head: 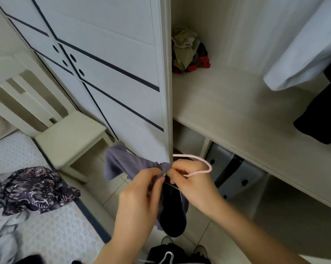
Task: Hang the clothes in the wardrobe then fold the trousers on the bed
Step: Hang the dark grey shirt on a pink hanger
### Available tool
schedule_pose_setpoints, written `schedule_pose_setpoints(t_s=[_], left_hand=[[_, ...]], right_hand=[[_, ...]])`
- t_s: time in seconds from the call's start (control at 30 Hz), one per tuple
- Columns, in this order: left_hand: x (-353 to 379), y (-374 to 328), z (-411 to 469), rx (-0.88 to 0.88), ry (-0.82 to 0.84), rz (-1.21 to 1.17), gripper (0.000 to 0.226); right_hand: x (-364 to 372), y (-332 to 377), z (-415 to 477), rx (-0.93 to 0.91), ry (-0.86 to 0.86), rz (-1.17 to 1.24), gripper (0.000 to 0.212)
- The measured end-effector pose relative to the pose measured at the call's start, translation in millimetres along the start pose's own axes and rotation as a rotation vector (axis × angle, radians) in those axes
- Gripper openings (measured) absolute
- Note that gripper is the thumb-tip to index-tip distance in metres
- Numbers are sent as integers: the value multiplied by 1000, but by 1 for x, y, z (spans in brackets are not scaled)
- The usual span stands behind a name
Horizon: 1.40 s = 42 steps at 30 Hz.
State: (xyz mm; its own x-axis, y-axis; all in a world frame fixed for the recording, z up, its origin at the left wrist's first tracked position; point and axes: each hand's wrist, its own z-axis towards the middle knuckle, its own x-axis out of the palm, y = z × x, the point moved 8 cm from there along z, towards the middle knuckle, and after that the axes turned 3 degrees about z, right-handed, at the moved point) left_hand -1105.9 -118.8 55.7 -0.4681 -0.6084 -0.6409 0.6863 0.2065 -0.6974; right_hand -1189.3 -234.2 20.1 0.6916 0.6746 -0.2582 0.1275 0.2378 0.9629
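Observation:
A purple garment point(122, 164) hangs bunched on a pink hanger point(202, 164) in front of the wardrobe's door edge. My left hand point(141, 199) grips the gathered cloth at the neck. My right hand point(191, 183) pinches the hanger just below its hook. The garment's dark inside hangs down between my wrists. A dark patterned garment point(35, 189) lies crumpled on the bed point(56, 231) at the left, with pale grey clothes point(0, 225) beside it.
The open wardrobe point(237, 111) has a shelf with a heap of clothes point(189, 52) at the back, and a white garment point(302, 44) and a black garment point(321, 115) hanging at the right. A white chair point(65, 138) stands by the closed doors. Another white hanger point(166, 257) lies near my feet.

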Motion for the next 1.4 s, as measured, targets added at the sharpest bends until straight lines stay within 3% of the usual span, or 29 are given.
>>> schedule_pose_setpoints(t_s=[0.13,0.2,0.33,0.5,0.67,0.8,0.9,1.07,1.17,1.27,1.3,1.4], left_hand=[[-1,-19,4,361,44,254,11],[2,-24,12,425,156,242,11],[8,-12,24,239,333,74,17],[6,-12,32,281,233,33,14],[16,-10,39,341,206,63,19],[-5,14,49,134,42,-16,12],[-15,22,52,19,-25,-71,16],[-11,20,53,-20,-38,-104,13],[-6,14,50,-31,-23,-150,11],[-9,16,49,-45,-33,-163,16],[-11,17,50,-48,-36,-158,17],[-7,18,48,-47,-16,-131,21]], right_hand=[[-14,23,-6,-102,38,-16,30],[-17,28,-6,-143,39,14,25],[-21,19,-7,-101,30,16,22],[-31,18,1,-114,-57,-144,7],[-46,8,1,-57,-116,-343,42],[-55,5,-26,-226,-194,-743,33],[-50,4,-48,-323,-282,-693,37],[16,-19,-33,-295,82,-748,41],[40,-37,-19,-286,131,-687,46],[57,-36,-23,-388,180,-752,43],[58,-35,-27,-392,195,-700,43],[52,-34,-27,-206,148,-249,41]])
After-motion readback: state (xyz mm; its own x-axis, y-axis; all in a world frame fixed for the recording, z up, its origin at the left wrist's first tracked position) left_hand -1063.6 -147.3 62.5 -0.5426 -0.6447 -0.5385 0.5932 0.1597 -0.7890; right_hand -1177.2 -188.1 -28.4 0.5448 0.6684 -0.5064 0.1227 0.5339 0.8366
